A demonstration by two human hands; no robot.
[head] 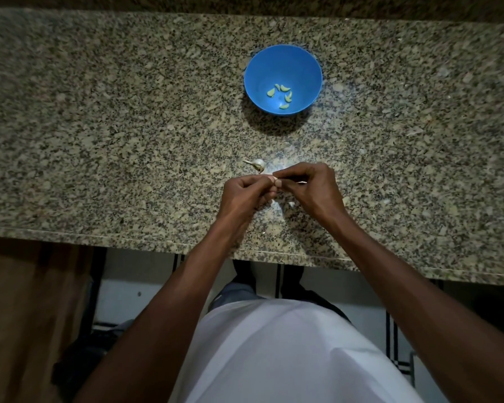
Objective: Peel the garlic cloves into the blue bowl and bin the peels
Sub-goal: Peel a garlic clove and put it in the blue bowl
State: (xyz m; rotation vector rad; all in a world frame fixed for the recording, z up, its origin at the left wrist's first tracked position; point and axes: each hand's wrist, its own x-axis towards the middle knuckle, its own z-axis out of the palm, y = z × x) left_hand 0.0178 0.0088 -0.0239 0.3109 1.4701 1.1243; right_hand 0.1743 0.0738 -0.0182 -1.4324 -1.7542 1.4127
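Hands meet near front edge of table (99, 141): left hand (242, 193) and right hand (312, 190) both pinch small garlic clove (277, 184), mostly hidden by fingertips. Blue bowl (309, 68) lies straight ahead toward back edge, well apart, slightly nearer right hand; peeled cloves (281, 96) inside. Garlic remnant (256, 164) just beyond left hand.

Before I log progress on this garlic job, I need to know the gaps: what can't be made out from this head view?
- The clove being peeled: hidden between the fingertips of the left hand and right hand.
- Peels under the hands: only white scraps show, the rest covered.
- The bin: not in view anywhere.
- Garlic bulb remnant: too small to count cloves left.
- Cloves in the blue bowl: about five, small and blurred.
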